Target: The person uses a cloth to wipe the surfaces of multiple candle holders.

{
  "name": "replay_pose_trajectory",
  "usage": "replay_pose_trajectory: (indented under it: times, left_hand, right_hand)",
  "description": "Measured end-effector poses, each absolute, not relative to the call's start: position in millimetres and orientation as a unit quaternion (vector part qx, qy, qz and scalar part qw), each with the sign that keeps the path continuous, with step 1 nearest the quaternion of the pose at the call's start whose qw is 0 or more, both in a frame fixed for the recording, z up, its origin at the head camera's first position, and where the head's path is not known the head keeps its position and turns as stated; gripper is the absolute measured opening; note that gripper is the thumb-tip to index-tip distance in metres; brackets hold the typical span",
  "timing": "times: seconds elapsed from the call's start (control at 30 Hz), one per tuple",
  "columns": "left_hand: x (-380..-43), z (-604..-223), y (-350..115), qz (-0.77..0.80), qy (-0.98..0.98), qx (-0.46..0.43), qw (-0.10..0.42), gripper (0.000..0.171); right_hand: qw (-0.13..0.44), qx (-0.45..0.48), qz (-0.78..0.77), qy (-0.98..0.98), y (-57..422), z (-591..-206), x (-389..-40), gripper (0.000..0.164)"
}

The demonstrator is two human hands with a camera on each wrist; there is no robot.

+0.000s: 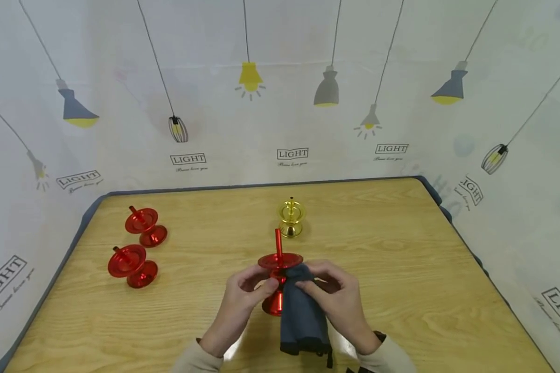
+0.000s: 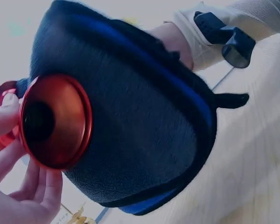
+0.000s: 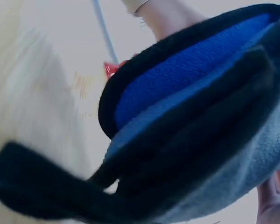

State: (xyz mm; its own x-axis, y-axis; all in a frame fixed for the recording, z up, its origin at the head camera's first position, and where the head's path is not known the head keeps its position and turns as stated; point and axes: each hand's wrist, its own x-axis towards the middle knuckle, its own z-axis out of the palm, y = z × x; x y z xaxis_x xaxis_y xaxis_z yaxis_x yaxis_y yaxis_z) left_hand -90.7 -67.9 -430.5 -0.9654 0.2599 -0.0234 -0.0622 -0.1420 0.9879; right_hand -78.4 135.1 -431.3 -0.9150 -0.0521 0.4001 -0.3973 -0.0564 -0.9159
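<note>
In the head view my left hand (image 1: 242,299) grips a red metallic candlestick (image 1: 273,304) by its stem, under the wide dish. The candlestick stands nearly upright, its thin spike pointing up. My right hand (image 1: 344,298) pinches a dark grey-blue cloth (image 1: 303,318) against the candlestick's right side, just below the dish. The cloth hangs down with its dark edging and a small loop at the bottom. Seen from the left wrist, the candlestick's hollow base (image 2: 70,128) lies against the cloth (image 2: 140,121). From the right wrist, the cloth's bright blue inner side (image 3: 186,77) shows; it hides most of the right hand.
Two red candlesticks, one farther back (image 1: 153,235) and one nearer (image 1: 142,274), stand on the table's left side. A gold candlestick (image 1: 291,228) stands just beyond the held one. The wood-grain table (image 1: 424,269) is bordered by a white curtain (image 1: 242,171) printed with lamps.
</note>
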Motion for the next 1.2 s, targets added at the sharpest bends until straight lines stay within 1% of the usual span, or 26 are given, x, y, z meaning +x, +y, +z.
replay_pose_trajectory:
  times: [0.07, 0.13, 0.2, 0.27, 0.37, 0.5, 0.6, 0.7, 0.8, 0.9, 1.03, 1.13, 1.2]
  left_hand:
    - [-91, -431, -71, 0.757, 0.632, 0.099, 0.132, 0.038]
    - [-91, -430, -73, 0.757, 0.627, 0.110, 0.146, 0.042]
    - [-91, -429, -72, 0.761, 0.622, 0.106, 0.149, 0.044]
    - [-90, -427, -70, 0.760, 0.630, 0.093, 0.131, 0.042]
    - [-88, -425, -65, 0.745, 0.657, 0.086, 0.079, 0.030]
    - [-87, -426, -59, 0.706, 0.699, 0.116, 0.006, 0.013]
    - [-87, -428, -57, 0.699, 0.703, 0.128, -0.016, 0.013]
    - [-87, -429, -59, 0.707, 0.696, 0.124, -0.013, 0.016]
    - [-88, -428, -62, 0.716, 0.687, 0.123, 0.005, 0.020]
    - [-88, -426, -66, 0.719, 0.683, 0.124, 0.032, 0.023]
    - [-88, -424, -68, 0.734, 0.667, 0.106, 0.069, 0.032]
    - [-86, -425, -68, 0.745, 0.656, 0.098, 0.072, 0.035]
    - [-86, -426, -68, 0.748, 0.653, 0.098, 0.067, 0.031]
  right_hand:
    - [0.088, 0.157, 0.726, -0.664, 138, -432, -80, 0.017]
    - [0.060, 0.141, 0.742, -0.652, 140, -433, -81, 0.016]
    - [0.043, 0.124, 0.756, -0.642, 141, -434, -82, 0.016]
    - [0.037, 0.104, 0.762, -0.638, 141, -434, -83, 0.016]
    - [0.058, 0.083, 0.752, -0.651, 140, -432, -82, 0.014]
    - [0.105, 0.091, 0.719, -0.681, 137, -428, -78, 0.017]
    - [0.142, 0.124, 0.691, -0.698, 134, -426, -75, 0.020]
    - [0.162, 0.149, 0.675, -0.704, 132, -424, -74, 0.023]
    - [0.154, 0.153, 0.678, -0.702, 133, -424, -74, 0.024]
    - [0.121, 0.141, 0.700, -0.690, 135, -426, -77, 0.021]
    - [0.056, 0.111, 0.747, -0.653, 139, -430, -80, 0.017]
    - [0.017, 0.100, 0.776, -0.622, 140, -434, -82, 0.019]
    - [0.006, 0.099, 0.786, -0.610, 141, -436, -83, 0.024]
